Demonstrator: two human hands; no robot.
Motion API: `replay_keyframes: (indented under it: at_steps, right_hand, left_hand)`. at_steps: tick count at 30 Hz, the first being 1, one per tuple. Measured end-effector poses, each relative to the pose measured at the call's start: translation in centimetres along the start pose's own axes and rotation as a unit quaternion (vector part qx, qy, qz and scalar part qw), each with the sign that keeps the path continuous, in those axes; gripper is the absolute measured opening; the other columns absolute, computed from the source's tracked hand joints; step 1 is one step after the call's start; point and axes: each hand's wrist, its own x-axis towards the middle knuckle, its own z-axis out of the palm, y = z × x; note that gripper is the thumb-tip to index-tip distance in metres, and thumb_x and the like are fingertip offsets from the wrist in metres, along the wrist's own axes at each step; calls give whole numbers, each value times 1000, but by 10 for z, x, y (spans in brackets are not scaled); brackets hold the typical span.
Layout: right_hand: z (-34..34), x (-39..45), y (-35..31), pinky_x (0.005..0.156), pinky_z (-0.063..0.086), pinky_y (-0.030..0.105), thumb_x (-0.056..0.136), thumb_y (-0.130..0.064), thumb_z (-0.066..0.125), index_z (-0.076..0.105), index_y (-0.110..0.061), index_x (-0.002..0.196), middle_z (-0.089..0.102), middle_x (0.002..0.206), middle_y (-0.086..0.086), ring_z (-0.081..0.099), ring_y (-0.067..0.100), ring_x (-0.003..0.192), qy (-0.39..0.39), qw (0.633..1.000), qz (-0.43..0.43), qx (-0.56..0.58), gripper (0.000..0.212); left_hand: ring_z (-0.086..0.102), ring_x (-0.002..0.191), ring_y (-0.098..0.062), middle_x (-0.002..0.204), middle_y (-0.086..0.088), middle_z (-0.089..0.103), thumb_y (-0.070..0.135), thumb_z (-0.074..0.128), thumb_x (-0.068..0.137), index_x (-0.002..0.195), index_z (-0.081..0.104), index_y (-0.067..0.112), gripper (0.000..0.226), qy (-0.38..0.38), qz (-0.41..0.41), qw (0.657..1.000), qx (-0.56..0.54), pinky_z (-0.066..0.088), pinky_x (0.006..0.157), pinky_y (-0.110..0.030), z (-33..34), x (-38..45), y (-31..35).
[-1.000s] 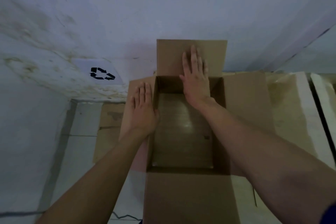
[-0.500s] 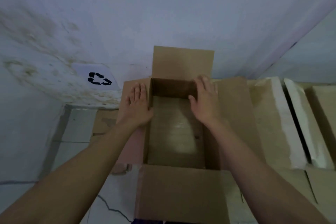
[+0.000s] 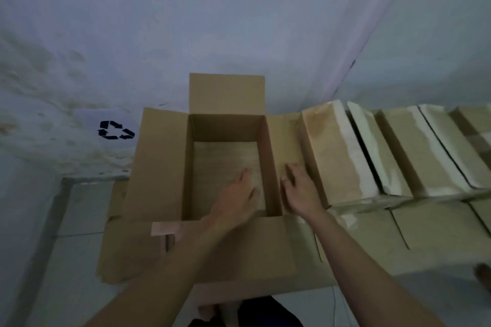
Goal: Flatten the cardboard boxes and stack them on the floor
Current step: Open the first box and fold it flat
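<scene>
Both our hands moved: left hand (image 3: 236, 195) now reaches flat inside the open box (image 3: 225, 164), right hand (image 3: 301, 191) spread beside it, ready to squash.

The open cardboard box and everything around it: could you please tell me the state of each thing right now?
Cardboard box: upright, not flattened, all four top flaps folded out, nothing inside.
Left hand: open, reaching down inside the box near its right wall.
Right hand: open, fingers spread on the right flap.
Taped boxes: closed, in a row to the right.
Flat cardboard: lying on the floor under the box.
</scene>
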Motion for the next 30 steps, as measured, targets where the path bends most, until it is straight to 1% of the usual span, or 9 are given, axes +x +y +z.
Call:
replay_keyframes:
  at_steps: [5,8,11,13,15,20,24,28,30]
  right_hand:
    - [-1,-6,18,104,30,15,102,-14,52,52,-15,144,52,147,6,48,24,136,-55,996,-17,73,42]
    - [2,0,32,110,28,19,96,-16,63,49,-15,145,47,150,4,42,21,139,-54,995,-20,82,50]
    - [5,5,43,113,35,33,87,-35,75,40,-14,150,46,147,2,44,20,135,-95,974,94,185,75]
    - [10,6,52,112,40,36,63,-65,83,37,-16,151,50,146,-2,50,18,131,-145,932,183,276,110]
    - [21,7,60,112,41,41,41,-86,78,36,-19,152,49,149,-1,51,21,132,-173,906,238,304,136]
    - [37,10,60,116,35,48,26,-91,76,25,-24,156,35,158,-2,38,27,142,-149,900,282,297,155]
    - [36,6,58,113,40,44,33,-87,80,34,-16,152,45,151,3,46,26,136,-119,905,272,306,146]
    - [40,-4,43,106,44,41,70,-76,67,52,-16,140,52,142,9,52,29,126,-84,943,190,261,93]
    - [43,-14,37,107,44,42,72,-78,59,54,-19,137,51,140,9,51,28,124,-78,942,173,276,88]
  left_hand:
    - [46,134,-27,154,-8,40,45,38,102,156,14,17,66,-62,-44,996,-45,38,111,-40,38,7,26]
    - [50,130,-31,151,-15,42,44,37,102,156,8,12,69,-42,-84,995,-32,41,107,-43,59,8,32]
    - [61,114,-35,134,-19,59,45,32,102,155,8,15,66,3,-107,994,12,48,96,-44,71,6,31]
    - [64,106,-36,124,-18,64,44,31,102,155,8,17,64,26,-107,993,46,50,91,-44,75,3,30]
    - [65,102,-37,120,-18,66,43,31,102,155,8,16,64,39,-108,991,63,51,87,-41,76,1,31]
    - [66,99,-36,116,-16,67,42,30,103,156,6,16,63,45,-129,986,94,48,81,-39,70,2,33]
    - [67,94,-38,109,-17,70,41,33,103,156,3,16,65,54,-110,988,95,49,79,-40,69,-3,30]
    - [68,88,-38,101,-18,71,41,32,103,156,-1,13,68,65,-112,984,125,49,74,-39,69,-5,29]
    - [68,86,-37,99,-17,71,42,31,103,155,-2,12,69,57,-111,984,126,50,74,-40,67,-8,25]
